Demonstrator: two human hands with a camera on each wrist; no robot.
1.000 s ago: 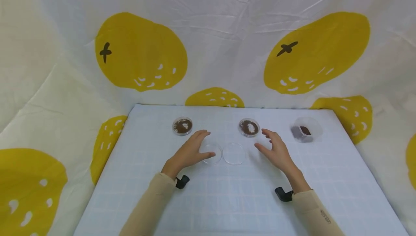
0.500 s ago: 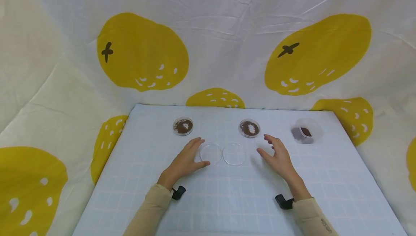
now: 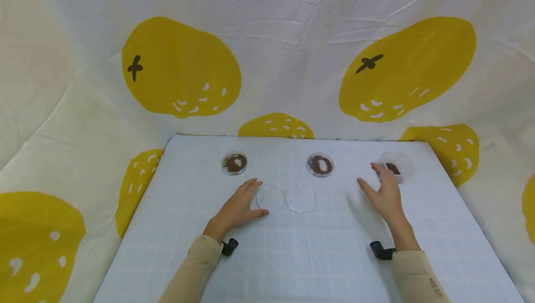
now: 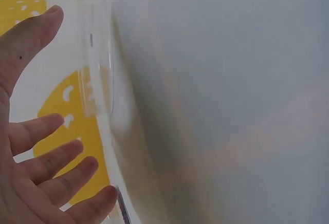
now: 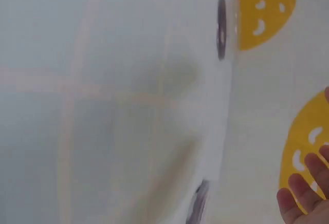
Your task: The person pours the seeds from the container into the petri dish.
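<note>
My left hand (image 3: 236, 208) is beside a clear round dish or lid (image 3: 270, 198), thumb and fingers spread. In the left wrist view the clear rim (image 4: 97, 59) stands apart from the fingers, and nothing is held. A second clear round piece (image 3: 301, 197) lies right against the first. On the right, my right hand (image 3: 386, 196) hovers with relaxed fingers, holding nothing. Its fingertips partly cover a small clear tub (image 3: 393, 169) with dark brown contents. In the right wrist view only part of the hand (image 5: 306, 188) shows.
Two petri dishes of brown, white-speckled material stand toward the back, one left (image 3: 234, 163) and one in the middle (image 3: 320, 164). A clear round piece (image 3: 406, 166) is beside the tub. The table (image 3: 267, 266) has a pale checked cloth. A patterned curtain (image 3: 288, 61) rises behind it.
My right hand has moved right, from near the middle petri dish to the tub. The left hand drew back slightly to the left, then stayed. The dishes have not moved.
</note>
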